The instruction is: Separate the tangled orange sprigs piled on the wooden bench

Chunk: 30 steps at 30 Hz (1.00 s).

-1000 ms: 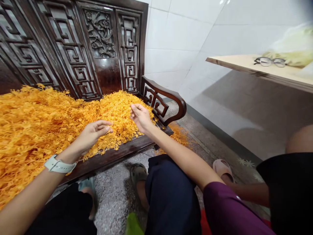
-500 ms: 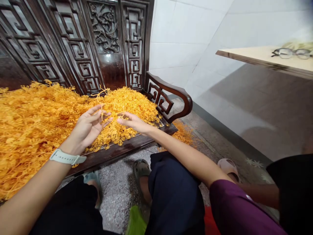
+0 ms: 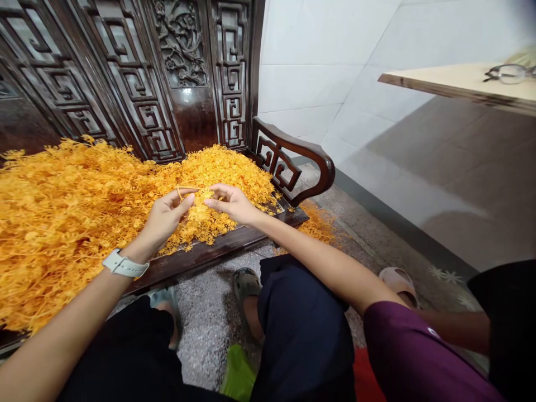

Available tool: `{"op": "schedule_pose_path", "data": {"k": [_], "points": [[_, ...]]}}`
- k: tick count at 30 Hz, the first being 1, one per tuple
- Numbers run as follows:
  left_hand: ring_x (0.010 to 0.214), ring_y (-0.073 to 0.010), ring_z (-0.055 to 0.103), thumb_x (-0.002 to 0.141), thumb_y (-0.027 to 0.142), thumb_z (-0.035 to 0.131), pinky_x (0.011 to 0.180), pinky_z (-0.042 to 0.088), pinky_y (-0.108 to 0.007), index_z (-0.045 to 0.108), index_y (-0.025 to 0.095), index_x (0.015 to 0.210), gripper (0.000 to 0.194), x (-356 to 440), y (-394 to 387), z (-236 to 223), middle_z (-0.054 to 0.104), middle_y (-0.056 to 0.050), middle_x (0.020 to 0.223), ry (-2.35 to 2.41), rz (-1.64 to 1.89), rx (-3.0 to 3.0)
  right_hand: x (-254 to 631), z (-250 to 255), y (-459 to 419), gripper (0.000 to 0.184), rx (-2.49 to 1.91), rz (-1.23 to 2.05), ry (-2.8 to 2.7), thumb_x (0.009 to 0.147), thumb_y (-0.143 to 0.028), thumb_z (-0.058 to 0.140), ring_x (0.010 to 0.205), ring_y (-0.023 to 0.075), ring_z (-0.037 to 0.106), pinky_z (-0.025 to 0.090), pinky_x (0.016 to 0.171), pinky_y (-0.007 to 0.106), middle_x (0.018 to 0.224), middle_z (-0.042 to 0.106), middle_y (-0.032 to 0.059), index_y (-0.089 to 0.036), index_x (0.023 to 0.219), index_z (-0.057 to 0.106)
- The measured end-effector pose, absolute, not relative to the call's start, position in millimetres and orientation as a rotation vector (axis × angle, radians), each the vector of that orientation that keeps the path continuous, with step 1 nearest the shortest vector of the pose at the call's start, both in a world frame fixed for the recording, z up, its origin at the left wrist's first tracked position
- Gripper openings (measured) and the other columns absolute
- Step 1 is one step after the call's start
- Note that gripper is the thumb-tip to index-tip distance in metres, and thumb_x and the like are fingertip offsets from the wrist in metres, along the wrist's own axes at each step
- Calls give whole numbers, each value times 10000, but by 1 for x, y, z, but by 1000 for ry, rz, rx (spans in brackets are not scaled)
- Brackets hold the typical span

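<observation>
— Fingers drawn in since the last frame: a small orange dried sprig (image 3: 197, 196) is pinched between the left hand (image 3: 165, 218) and right hand (image 3: 232, 204), just above the heap. Grip?
— Fingertips are nearly closed on it from both sides; remaining fingers are loosely curved. Forearms are reached out over the knees, wrists bent inward.
— Heap?
— Orange sprigs (image 3: 62, 223) are piled across the dark wooden bench (image 3: 218, 251), up to its carved backrest (image 3: 180, 44); some are spilled on the speckled floor (image 3: 318, 223) beyond the armrest (image 3: 312, 162).
— Room?
— Bench edge is just below the left wrist. Another person's forearm (image 3: 456, 329) is well off to the right.
</observation>
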State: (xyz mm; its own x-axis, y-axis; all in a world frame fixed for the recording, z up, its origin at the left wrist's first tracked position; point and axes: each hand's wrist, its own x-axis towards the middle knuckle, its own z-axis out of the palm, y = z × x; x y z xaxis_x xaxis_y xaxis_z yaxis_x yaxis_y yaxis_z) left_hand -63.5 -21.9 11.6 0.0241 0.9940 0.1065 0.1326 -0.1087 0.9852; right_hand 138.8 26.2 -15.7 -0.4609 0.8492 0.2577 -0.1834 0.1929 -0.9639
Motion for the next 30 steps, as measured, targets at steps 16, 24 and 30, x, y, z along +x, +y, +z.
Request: {"op": "schedule_pose_path", "data": {"k": [16,24,30], "points": [[757,-133,584,849,400,817,745,463,-220,736,158,788,262,-65,-15,12,670,-44,814,1190,1474,1205,133,-16,21,468,-593,1205,-1849,878,-652,702,746,152,450,384,747,317,778,488,-17,-215,806,549],[532,-104,412,894,368,747,499,326,-206,646,169,699,296,-61,-17,15,488,4,603,1313,1480,1160,132,-7,8,244,-495,790,-2065,1044,-428,526,879,213,544,434,837,368,913,591,51,-232,925,611],[570,-136,409,886,571,739,515,339,-230,703,192,787,393,-60,-22,9,464,6,603,1390,1432,1497,121,13,-23,271,-172,-216,-2446,1036,-149,411,842,219,495,375,799,382,919,628,62,-223,945,655]]}}
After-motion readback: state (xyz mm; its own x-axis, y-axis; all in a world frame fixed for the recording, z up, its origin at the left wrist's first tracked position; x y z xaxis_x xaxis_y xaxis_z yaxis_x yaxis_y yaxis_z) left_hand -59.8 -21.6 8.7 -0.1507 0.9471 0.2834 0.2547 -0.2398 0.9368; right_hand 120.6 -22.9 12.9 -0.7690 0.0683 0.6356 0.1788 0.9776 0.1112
